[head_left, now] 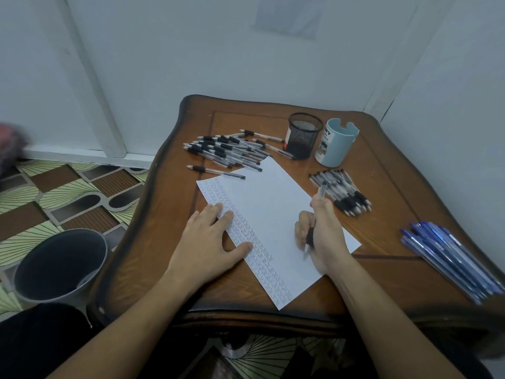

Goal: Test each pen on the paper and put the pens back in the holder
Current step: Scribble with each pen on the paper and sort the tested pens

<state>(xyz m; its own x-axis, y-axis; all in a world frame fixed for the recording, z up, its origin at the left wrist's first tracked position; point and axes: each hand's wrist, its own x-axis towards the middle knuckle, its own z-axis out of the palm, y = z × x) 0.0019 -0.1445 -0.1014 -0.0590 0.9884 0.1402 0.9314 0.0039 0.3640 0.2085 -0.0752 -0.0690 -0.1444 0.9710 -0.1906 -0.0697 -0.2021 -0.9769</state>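
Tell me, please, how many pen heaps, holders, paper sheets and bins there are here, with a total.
Pen heaps: 3, a black-grip pile, a black-grip bundle, a blue bundle
Holders: 2, mesh cup, blue cup
Paper sheets: 1
Bins: 1
Total: 7

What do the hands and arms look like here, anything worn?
Two bare hands, left hand and right hand, with bare forearms running to the bottom edge of the head view. No sleeves, gloves, watch, rings or bracelets visible on either. No markings or tattoos that I can make out. Fingernails look short and unpainted where they show.
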